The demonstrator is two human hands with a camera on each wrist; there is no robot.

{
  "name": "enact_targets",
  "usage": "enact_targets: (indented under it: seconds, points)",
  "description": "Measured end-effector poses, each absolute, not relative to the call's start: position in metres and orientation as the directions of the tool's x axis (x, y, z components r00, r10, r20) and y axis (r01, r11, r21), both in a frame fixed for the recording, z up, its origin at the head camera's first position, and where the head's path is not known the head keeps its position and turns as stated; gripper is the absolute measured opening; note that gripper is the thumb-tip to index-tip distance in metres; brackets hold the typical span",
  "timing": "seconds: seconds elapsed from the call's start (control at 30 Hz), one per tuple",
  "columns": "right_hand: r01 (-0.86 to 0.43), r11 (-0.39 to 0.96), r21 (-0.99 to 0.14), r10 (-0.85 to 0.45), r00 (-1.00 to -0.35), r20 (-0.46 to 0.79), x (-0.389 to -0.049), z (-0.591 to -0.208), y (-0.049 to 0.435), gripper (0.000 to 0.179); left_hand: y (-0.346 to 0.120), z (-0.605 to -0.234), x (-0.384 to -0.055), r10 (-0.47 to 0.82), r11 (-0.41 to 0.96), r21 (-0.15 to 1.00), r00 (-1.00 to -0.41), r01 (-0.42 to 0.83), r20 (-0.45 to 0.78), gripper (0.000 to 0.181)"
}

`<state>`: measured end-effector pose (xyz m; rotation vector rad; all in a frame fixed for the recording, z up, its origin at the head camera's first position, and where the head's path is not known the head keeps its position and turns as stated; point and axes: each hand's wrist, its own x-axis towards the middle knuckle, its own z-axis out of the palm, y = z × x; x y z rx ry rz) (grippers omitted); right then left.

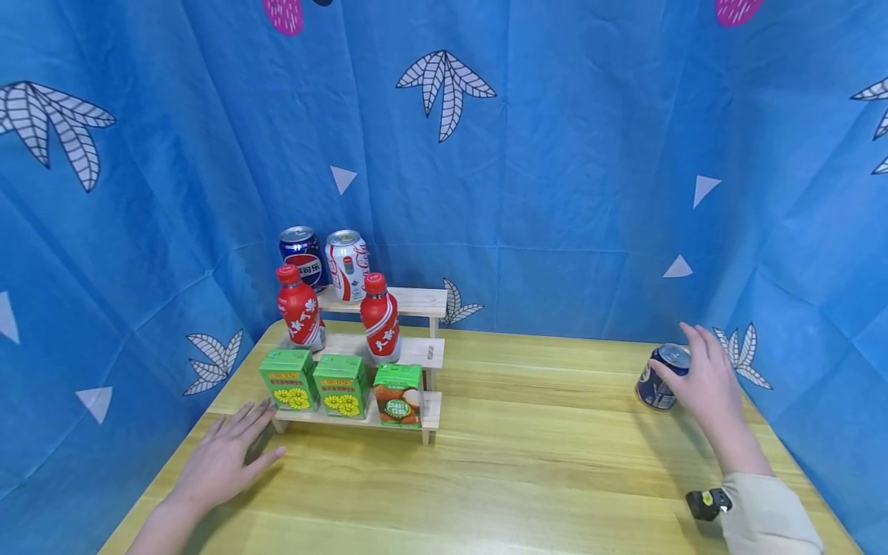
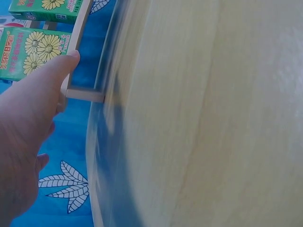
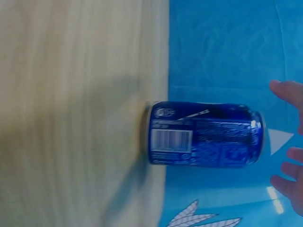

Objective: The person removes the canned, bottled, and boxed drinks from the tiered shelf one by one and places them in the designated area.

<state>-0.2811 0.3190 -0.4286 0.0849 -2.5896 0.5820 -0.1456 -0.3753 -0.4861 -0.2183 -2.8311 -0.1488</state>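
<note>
On the right of the table a dark blue soda can [image 1: 656, 385] stands upright. My right hand [image 1: 706, 378] is spread close by its top, thumb on one side and fingers on the other; in the right wrist view a gap shows between the fingertips and the can [image 3: 206, 135]. My left hand [image 1: 225, 455] lies with straight fingers at the front left corner of a wooden tiered rack [image 1: 409, 420]. Closest to those fingers is a green drink carton with yellow flowers [image 1: 290, 381], on the lowest tier.
Beside that carton stand a matching one [image 1: 341, 389] and a coconut-picture carton [image 1: 398, 397]. Red bottles [image 1: 301, 308] [image 1: 380, 320] occupy the middle tier. A Pepsi can [image 1: 302, 258] and a white Coca-Cola can [image 1: 348, 266] top the rack. Blue curtain [image 1: 555, 193] encloses the table.
</note>
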Motion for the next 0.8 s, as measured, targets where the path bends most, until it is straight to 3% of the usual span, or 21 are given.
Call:
enact_targets:
  seconds: [0.8]
  points:
    - [-0.398, 0.911, -0.108, -0.225, -0.699, 0.679, -0.286, -0.370, 0.271, 0.073, -0.375, -0.487, -0.145, 0.137, 0.984, 0.068, -0.939, 0.166, 0.315, 0.075]
